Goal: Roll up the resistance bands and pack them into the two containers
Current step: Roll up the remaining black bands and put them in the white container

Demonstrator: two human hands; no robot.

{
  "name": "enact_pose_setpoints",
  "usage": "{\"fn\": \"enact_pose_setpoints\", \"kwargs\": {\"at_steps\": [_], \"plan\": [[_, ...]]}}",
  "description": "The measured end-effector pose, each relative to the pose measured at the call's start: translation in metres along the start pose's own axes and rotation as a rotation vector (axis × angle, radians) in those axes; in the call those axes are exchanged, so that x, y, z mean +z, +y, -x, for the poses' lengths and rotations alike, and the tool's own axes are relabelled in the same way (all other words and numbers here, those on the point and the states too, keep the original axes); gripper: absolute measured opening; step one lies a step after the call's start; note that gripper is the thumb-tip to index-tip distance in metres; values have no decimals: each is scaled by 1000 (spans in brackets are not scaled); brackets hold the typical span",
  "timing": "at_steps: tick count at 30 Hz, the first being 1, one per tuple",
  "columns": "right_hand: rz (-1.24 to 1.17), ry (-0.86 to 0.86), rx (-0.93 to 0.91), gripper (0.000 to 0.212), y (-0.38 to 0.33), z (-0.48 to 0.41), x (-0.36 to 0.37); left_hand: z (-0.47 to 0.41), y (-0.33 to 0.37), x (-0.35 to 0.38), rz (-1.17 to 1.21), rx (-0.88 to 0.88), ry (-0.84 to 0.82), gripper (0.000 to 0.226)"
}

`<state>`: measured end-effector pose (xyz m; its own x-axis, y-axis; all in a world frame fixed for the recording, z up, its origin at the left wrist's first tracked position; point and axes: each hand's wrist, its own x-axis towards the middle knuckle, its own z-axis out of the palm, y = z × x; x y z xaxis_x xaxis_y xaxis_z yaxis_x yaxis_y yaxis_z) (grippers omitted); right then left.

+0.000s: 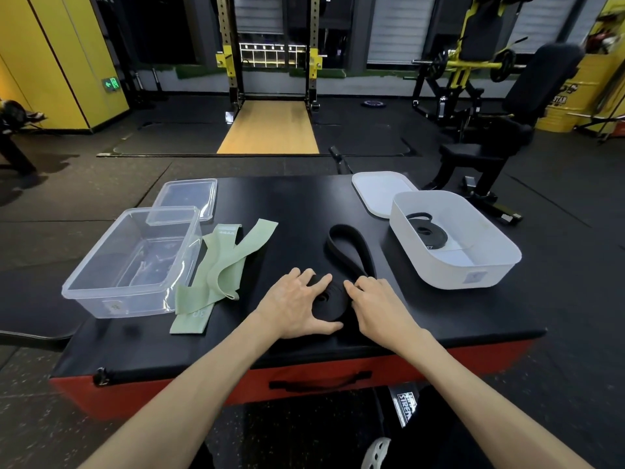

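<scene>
Left hand (297, 308) cups my half-rolled black band (330, 297), thumb on its near side; right hand (378, 308) pinches it beside the coil. Loose loop lies mid-pad, away from me. White container (449, 279): 1 rolled band (429, 233) inside. Green bands (225, 265) just beside clear container (135, 304).

- We see through one wide-angle camera worn on the person's head, facing forward and tilted down.
- It sits close above a black padded platform (297, 204), which fills the middle of the frame.
- Both forearms enter from the bottom corners; the left hand (297, 306) and right hand (378, 308) meet on a black band (334, 292) near the centre.
- Beyond the platform, we face a squat rack (227, 45) and a yellow weight machine (473, 65) well away across the floor.
</scene>
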<state>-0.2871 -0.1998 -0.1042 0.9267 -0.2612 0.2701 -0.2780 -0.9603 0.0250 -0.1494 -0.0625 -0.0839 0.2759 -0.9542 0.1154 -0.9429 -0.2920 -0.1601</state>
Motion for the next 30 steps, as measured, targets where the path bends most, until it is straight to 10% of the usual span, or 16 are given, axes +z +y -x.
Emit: {"fn": "enact_pose_setpoints", "kwargs": {"at_steps": [30], "plan": [[-17, -18, 75, 54, -23, -1, -21, -2, 14, -4, -39, -219, -47, 103]]}}
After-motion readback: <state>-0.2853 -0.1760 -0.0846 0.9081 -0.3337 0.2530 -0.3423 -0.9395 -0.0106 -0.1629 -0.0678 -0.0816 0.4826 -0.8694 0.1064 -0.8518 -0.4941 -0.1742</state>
